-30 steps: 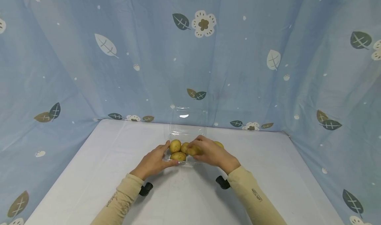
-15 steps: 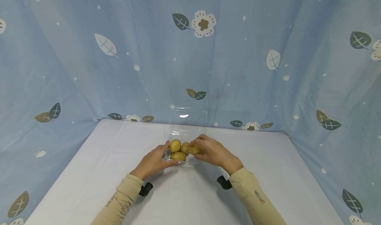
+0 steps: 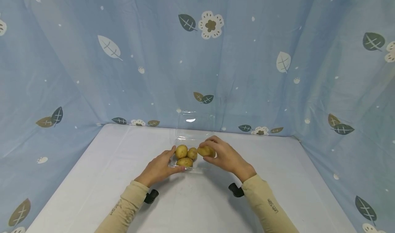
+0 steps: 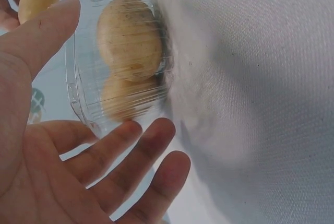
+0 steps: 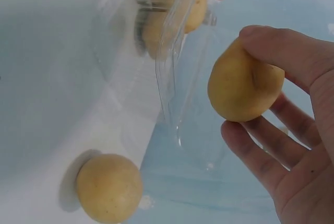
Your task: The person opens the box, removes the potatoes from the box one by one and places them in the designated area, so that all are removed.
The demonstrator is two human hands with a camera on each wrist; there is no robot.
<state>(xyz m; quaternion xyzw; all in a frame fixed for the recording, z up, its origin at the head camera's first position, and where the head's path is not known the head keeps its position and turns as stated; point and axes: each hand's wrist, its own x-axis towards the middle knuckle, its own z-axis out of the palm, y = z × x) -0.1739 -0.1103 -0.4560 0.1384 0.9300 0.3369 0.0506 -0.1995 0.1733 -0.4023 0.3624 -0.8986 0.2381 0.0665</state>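
Blue leaf-print cloth rises behind a white table, and at its middle a potato hangs over the right part of a clear box. It looks yellow-brown and smooth, with one creased dimple. My guess is that the right hand grips it by thumb and fingertips because it is small and round. Three others sit inside, leftward. The left hand, fingers loosely spread, touches that end, apparently steadying so light a thing. Behind, the lid stands open; beside the box lies a loose potato.
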